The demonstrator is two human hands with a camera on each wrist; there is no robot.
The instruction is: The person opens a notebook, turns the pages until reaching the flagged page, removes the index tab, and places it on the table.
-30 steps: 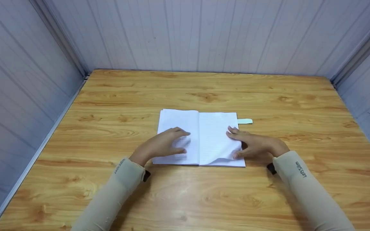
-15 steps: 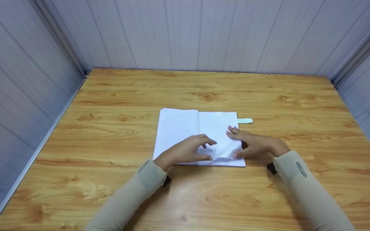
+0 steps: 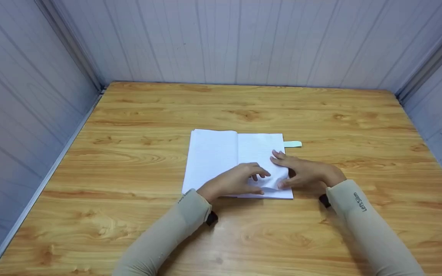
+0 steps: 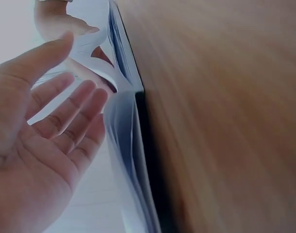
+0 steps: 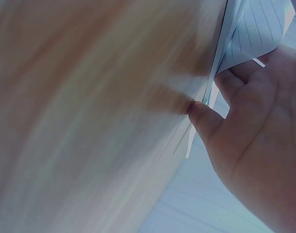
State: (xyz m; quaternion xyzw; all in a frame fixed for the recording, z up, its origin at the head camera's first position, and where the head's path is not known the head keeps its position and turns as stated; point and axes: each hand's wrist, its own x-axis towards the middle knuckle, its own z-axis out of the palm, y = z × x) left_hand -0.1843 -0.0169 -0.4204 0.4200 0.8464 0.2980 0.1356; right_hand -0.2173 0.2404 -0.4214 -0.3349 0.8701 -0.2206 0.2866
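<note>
An open notebook (image 3: 211,157) with white lined pages lies flat on the table. My right hand (image 3: 304,172) is at its right edge and holds a page (image 5: 257,36), whose near right corner curls up between thumb and fingers. My left hand (image 3: 236,181) hovers over the near part of the right-hand page, its fingers loosely bent and holding nothing. In the left wrist view, the palm (image 4: 33,179) faces the camera beside the notebook's page edges (image 4: 130,141). The right fingertips are partly hidden behind the curled paper in the right wrist view.
A pale green tab (image 3: 292,144) sticks out from the notebook's right side. The wood-grain table (image 3: 221,237) is enclosed by white panel walls (image 3: 221,42) at the back and both sides. A dark wrist strap piece (image 3: 212,218) hangs under the left sleeve.
My left hand has moved right from the left-hand page, across the spine, to the near part of the right-hand page. My right hand keeps its place at the curled corner.
</note>
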